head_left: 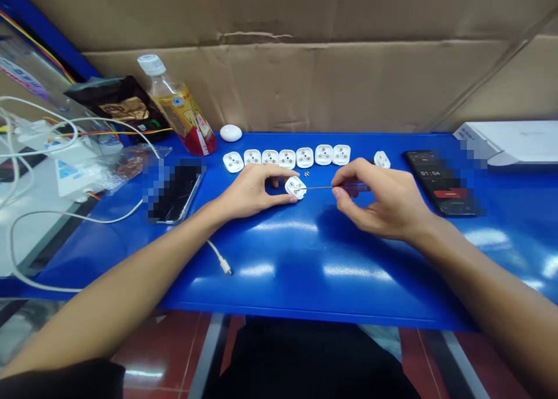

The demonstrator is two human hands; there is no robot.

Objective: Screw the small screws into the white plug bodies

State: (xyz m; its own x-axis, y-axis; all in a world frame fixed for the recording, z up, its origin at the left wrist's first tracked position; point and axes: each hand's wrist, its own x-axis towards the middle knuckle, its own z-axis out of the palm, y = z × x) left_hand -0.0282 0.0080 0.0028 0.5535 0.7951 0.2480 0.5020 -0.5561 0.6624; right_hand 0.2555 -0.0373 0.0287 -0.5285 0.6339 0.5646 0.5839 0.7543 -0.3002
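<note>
Between thumb and fingers, my left hand (253, 191) grips a small white plug housing (295, 187) with metal parts inside. My right hand (379, 198) is closed around the handle of a screwdriver (316, 188). The thin shaft points left, and its tip meets the housing. Just behind the held piece lies a little group of screws (307, 173). A row of several similar white housings (305, 157) stretches along the back of the table, partly covered by my left fingers. One more white piece (382, 159) lies behind my right hand.
A drink bottle (185, 111) and a white oval case (231, 133) stand at the back left. Phones lie on both sides, one dark (176, 191) and one showing a timer (440, 181). A white cable (224, 265) crosses the blue table (279, 283). A white box (514, 143) sits back right.
</note>
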